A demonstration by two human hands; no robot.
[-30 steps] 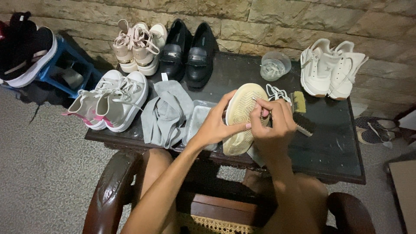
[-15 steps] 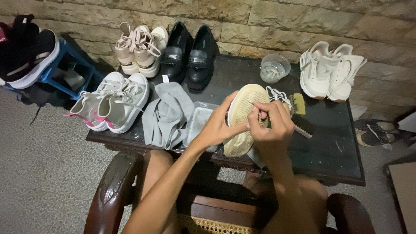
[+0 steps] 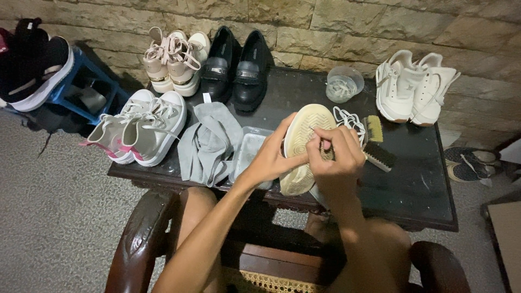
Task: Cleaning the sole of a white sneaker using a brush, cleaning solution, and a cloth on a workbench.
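My left hand (image 3: 269,157) grips a white sneaker (image 3: 304,127) by its side and holds it sole up over the dark table (image 3: 423,184). The pale, textured sole faces me. My right hand (image 3: 335,157) is closed around a thin pointed tool (image 3: 316,132) whose tip rests on the sole's tread near the middle. Most of the tool is hidden inside my fingers. Loose white laces (image 3: 347,117) lie just beyond the sneaker.
On the table: a scrub brush (image 3: 377,145), a grey cloth (image 3: 209,141), a clear tray (image 3: 247,149), a glass bowl (image 3: 344,83), white sneakers (image 3: 415,87), black loafers (image 3: 239,62), beige platform shoes (image 3: 173,54) and grey high-tops (image 3: 138,125). A blue stool (image 3: 84,81) stands left.
My right hand has slid a little down and left across the sole with the tool. The left hand and the sneaker stay where they were.
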